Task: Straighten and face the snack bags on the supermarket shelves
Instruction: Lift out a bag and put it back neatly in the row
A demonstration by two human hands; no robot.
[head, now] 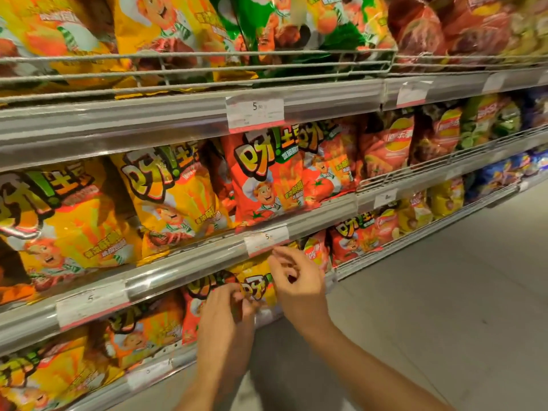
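We work the lower shelf: our left hand [225, 310] pinches the top edge of a yellow snack bag [258, 280], which sits just beyond the fingers, under the price rail [184, 271]. Our right hand [293, 277] hovers beside it, fingers loosely curled, holding nothing. Better to pull the bag upright gently, logo forward

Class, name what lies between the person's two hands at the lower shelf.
In the head view, a yellow snack bag fills the gap between the left hand and the right hand.
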